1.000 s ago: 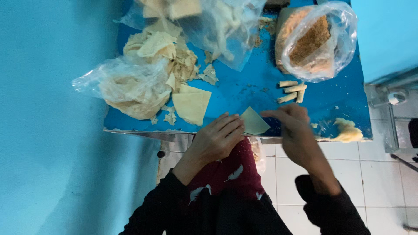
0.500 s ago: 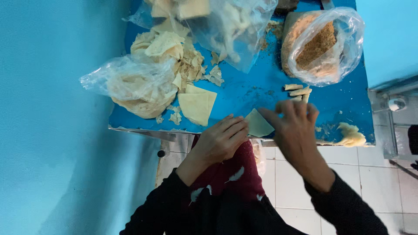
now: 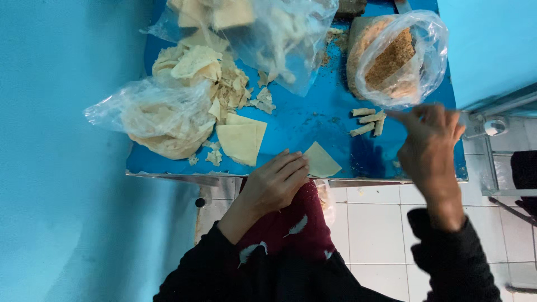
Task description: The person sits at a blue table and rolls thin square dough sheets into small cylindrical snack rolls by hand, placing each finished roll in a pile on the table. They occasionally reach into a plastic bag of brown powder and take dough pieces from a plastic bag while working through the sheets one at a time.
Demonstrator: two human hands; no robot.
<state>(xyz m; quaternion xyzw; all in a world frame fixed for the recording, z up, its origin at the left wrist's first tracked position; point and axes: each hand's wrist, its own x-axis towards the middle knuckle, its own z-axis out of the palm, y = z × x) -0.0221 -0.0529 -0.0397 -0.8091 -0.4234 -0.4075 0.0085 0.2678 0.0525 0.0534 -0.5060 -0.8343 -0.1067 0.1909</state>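
Blue tabletop (image 3: 313,120) w/ clear plastic bag of brown crumbs (image 3: 391,59) at far right. Left hand (image 3: 274,184) rests flat, fingers spread, on pale triangular dough sheet (image 3: 321,161) at near edge. Right hand (image 3: 428,148) raised, blurred, fingers loosely open, holding nothing, near small rolled pastry sticks (image 3: 368,122).

Four small rolled pastry sticks (image 3: 369,121) lie together on the blue bench (image 3: 313,120). One loose square wrapper (image 3: 320,160) sits at the bench's near edge, and a second flat wrapper sheet (image 3: 241,138) lies left of it. Three clear plastic bags: one of wrappers (image 3: 159,114), one of scraps (image 3: 279,33), one of brown filling (image 3: 394,56).
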